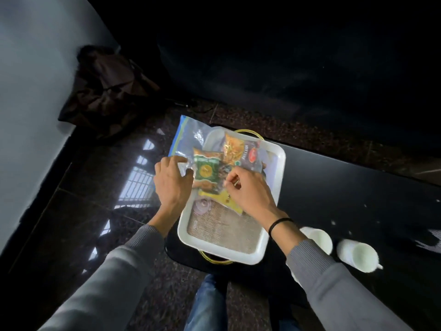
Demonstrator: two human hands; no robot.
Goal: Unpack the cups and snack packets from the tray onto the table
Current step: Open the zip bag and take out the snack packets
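Two cups [317, 242] stand right of the tray [272, 201]. Both hands, left [171, 180] and right [248, 187], pinch the bag [188, 137] of packets [206, 173] over the tray. Next: pull packets out.

The tray [272, 237] is white with gold handles and a beige woven liner, the cups [358, 255] white on a glossy black table [358, 187], the packets green [206, 172], orange [232, 145], yellow [224, 199] and dark red [253, 155], the clear bag [188, 132] blue-edged, the sleeves [112, 278] grey, the floor [298, 125] speckled brown.
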